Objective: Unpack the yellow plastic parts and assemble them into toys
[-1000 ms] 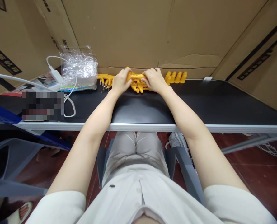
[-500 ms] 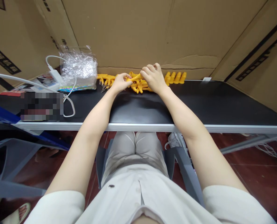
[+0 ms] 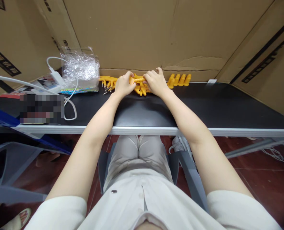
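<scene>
Holding, left hand (image 3: 124, 84): thumb and fingers bend narrowly round the left end of a ridged yellow piece (image 3: 139, 79), apparently to keep it from turning.
Right hand (image 3: 156, 83): thumb and forefinger pinch the other end while the outermost finger lifts away, which suggests a light, precise hold; the exact contact is partly hidden.
Ridged yellow piece: roughly level between the hands, near the far edge of the black tabletop (image 3: 144, 111); support at both ends likely steadies it.
Pronged yellow parts (image 3: 142, 91): just below the held piece, probably kept within reach; whether the two touch, I cannot tell.
Upright yellow row (image 3: 179, 80): beside the right hand, lined up before the cardboard wall (image 3: 132, 32), seemingly for order.
Branching yellow pieces (image 3: 108, 80): left of the left hand, wire coils (image 3: 106, 89) at their near side.
Clear plastic packaging (image 3: 81, 68): farther left, perhaps set aside to leave elbow room.
</scene>
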Demonstrator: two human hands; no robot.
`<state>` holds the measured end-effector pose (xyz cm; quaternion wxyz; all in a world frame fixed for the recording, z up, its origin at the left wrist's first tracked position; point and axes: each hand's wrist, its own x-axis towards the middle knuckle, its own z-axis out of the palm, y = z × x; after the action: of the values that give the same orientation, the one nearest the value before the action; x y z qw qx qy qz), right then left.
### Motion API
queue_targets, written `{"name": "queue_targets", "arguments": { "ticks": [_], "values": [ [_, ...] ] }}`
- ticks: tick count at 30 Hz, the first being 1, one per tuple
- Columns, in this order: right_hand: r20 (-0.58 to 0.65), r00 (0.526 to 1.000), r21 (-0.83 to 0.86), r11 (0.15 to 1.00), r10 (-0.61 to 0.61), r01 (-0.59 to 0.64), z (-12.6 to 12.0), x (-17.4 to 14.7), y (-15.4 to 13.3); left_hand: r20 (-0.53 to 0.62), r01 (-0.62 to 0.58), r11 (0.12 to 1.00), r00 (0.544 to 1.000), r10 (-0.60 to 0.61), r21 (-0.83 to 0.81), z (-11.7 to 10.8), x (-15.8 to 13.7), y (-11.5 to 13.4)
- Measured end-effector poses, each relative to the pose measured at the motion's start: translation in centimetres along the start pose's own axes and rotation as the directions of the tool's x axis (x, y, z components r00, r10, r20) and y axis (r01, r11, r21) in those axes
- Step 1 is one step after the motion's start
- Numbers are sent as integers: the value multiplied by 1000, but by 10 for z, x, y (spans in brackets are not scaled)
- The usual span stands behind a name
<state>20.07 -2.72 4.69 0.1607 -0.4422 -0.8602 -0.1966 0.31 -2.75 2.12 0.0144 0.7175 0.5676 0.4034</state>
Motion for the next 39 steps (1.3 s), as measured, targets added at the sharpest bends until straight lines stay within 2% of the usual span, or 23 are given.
{"name": "queue_targets", "arguments": {
  "ticks": [6,12,15,19,22,27,30,33,37,39],
  "values": [
    [34,999,-90,996,15,-12,-9,0,-4,45,38,996,998,-35,-75,10,6,-9],
    [30,999,-112,993,29,-25,-6,3,-6,66,82,984,995,-73,-158,10,8,-9],
    [17,1000,-125,992,22,-20,-3,3,-4,107,175,961,982,-155,-215,4,5,0],
    [-41,999,-99,995,-24,20,4,2,1,295,348,880,921,-255,-324,-9,-1,16],
    [-86,994,-92,994,-60,52,10,3,6,418,430,822,869,-265,-373,-16,-4,23],
    [-122,987,-126,988,-103,87,13,4,8,535,528,713,807,-250,-463,-20,-4,22],
    [-125,985,-154,983,-120,100,14,4,8,657,616,649,718,-229,-446,-21,-2,21],
    [-124,982,-131,983,-142,126,16,4,10,749,669,622,634,-193,-406,-24,-1,21],
    [-136,981,-69,989,-138,129,13,4,7,750,668,600,641,-163,-440,-25,0,17],
    [-85,987,-86,988,-134,126,6,3,2,751,667,586,644,-142,-461,-26,1,13]
  ]
}}
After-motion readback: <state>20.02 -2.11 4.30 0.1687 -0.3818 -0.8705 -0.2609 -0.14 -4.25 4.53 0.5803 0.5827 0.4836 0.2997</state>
